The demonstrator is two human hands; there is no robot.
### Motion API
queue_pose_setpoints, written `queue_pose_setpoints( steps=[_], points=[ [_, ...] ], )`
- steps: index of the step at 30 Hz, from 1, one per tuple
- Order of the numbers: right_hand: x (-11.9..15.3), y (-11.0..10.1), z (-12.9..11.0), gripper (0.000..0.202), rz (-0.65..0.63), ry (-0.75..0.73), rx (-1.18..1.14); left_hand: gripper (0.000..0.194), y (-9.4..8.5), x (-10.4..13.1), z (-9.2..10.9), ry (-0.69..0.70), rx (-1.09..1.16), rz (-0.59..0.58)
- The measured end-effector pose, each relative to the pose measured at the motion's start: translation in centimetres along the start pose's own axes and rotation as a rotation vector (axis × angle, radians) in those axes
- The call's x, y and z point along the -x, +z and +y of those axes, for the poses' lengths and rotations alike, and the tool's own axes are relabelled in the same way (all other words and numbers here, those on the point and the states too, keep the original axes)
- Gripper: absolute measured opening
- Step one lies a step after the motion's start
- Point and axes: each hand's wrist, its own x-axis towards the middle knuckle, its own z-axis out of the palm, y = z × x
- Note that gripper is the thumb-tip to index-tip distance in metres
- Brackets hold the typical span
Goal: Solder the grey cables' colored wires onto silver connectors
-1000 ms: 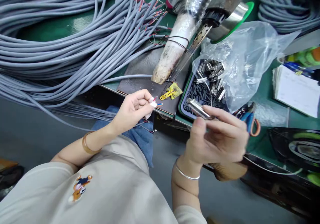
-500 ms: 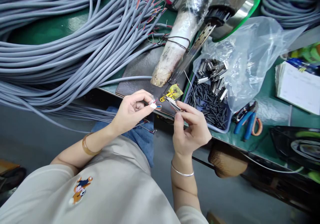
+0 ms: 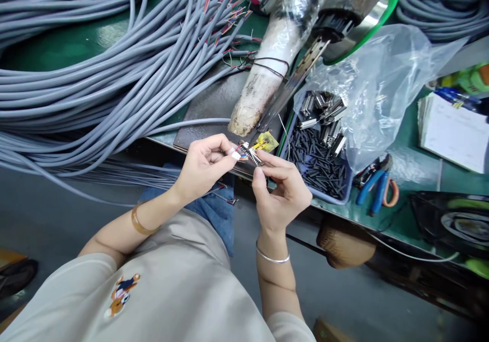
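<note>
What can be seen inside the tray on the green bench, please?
Small black pieces fill the near part of the tray, with silver connectors toward its far end. A clear plastic bag overlaps its far right side; the tray's floor beneath the contents is hidden.

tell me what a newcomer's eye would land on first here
Most likely the great sweep of gray cables filling the upper left, with colored wire ends fanning out at top center. Next, perhaps, the thick, stained white tube slanting down at center. Just below it, the left hand pinches thin wires close to the metal connector in the right hand.
</note>
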Motion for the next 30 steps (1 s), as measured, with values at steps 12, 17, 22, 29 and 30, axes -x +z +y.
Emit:
queue_pose_setpoints(
  steps=[12, 17, 22, 29, 30],
  points=[
    [-0.6, -0.1, 0.0, 0.018, 0.025, -0.059, 0.016, 0.015, 0.1, -0.1, 0.2, 0.057, -0.065, -0.005],
    [-0.7, 0.0, 0.2, 0.017, 0.022, -0.090, 0.033, 0.013, 0.2, -0.1, 0.2, 0.058, -0.088, 0.003],
    [-1.1, -0.1, 0.1, 0.017, 0.023, -0.134, 0.082, 0.013, 0.2, -0.2, 0.4, 0.054, -0.102, -0.005],
    [-1.1, -0.3, 0.0, 0.018, 0.016, -0.170, 0.121, 0.013, 0.0, -0.2, 0.6, 0.044, -0.116, -0.013],
    [-1.0, -0.3, 0.0, 0.018, 0.010, -0.174, 0.120, 0.014, 0.0, -0.1, 0.6, 0.037, -0.117, -0.013]
  ],
)
